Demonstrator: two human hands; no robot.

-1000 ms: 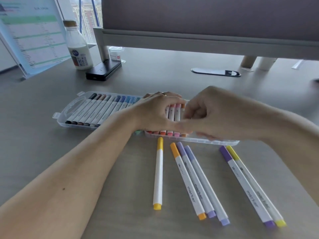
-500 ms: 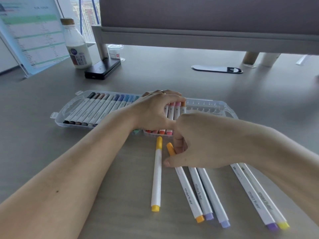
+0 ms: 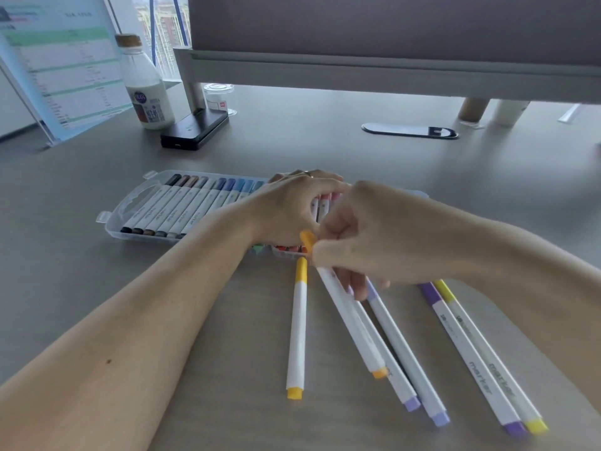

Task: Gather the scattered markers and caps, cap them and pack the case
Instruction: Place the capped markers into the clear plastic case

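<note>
**Orange marker comes up off the table**

Half a second ago the orange marker (image 3: pixel 351 320) lay flat on the table (image 3: pixel 81 288). Now the right hand (image 3: pixel 367 242) has closed round its far end and tipped it up, so the orange cap pokes out of the fist just near of the case (image 3: pixel 130 206). Its near end slants over the lilac markers (image 3: pixel 406 353).

The left hand (image 3: pixel 286 213) lies on the case with fingers bent over the packed row. Whether it grips anything I cannot tell.

The marker is probably light and stiff, with a smooth plastic barrel that could slip or roll. A pinch on the barrel just below the cap looks safest, since pulling on the cap itself might pop it off.

It is a slim white barrel with matching orange caps at both ends. A yellow marker (image 3: pixel 297 330) lies to its left, and a purple and yellow pair (image 3: pixel 468 359) lies to the right, all capped and still on the table.
</note>
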